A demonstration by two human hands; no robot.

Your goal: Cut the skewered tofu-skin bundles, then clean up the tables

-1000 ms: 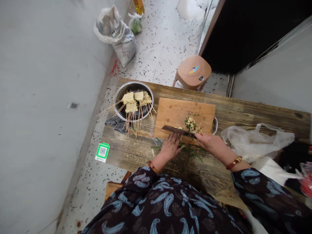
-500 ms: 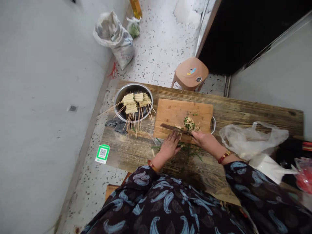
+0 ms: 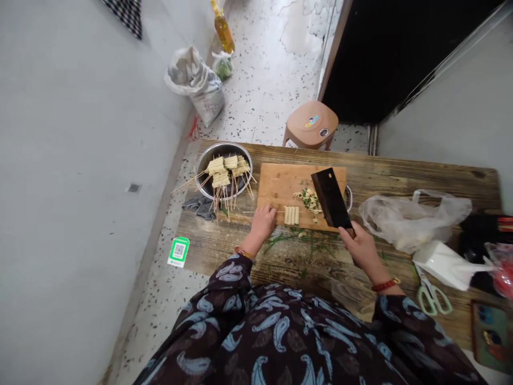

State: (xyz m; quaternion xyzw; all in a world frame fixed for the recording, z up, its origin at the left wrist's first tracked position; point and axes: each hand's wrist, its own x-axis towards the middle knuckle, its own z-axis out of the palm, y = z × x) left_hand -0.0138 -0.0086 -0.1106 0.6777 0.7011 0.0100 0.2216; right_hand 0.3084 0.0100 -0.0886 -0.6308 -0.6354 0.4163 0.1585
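My right hand (image 3: 362, 248) is wrapped round the handle of a dark cleaver (image 3: 332, 198), its broad blade raised over the right part of the wooden cutting board (image 3: 276, 179). At the board's front left edge, my left hand (image 3: 263, 222) is closed on the stick end of a skewer of pale rolls (image 3: 292, 215). The rolls lie side by side on the board, to the right of my fingers. Behind them sits a heap of trimmed roll ends and chopped greens (image 3: 310, 200), partly hidden by the blade.
A metal basin (image 3: 199, 160) on the left holds several finished skewers, beside a grey cloth (image 3: 200, 207). Green scraps (image 3: 280, 240) litter the table's front. To the right lie a plastic bag (image 3: 417, 219), scissors (image 3: 435, 299) and a phone (image 3: 492, 334). A stool (image 3: 311, 123) stands beyond the table.
The cleaver has come up off the rolls and swung right, its blade now pointing away from me. My left hand has moved left from the rolls to the skewer's stick end.
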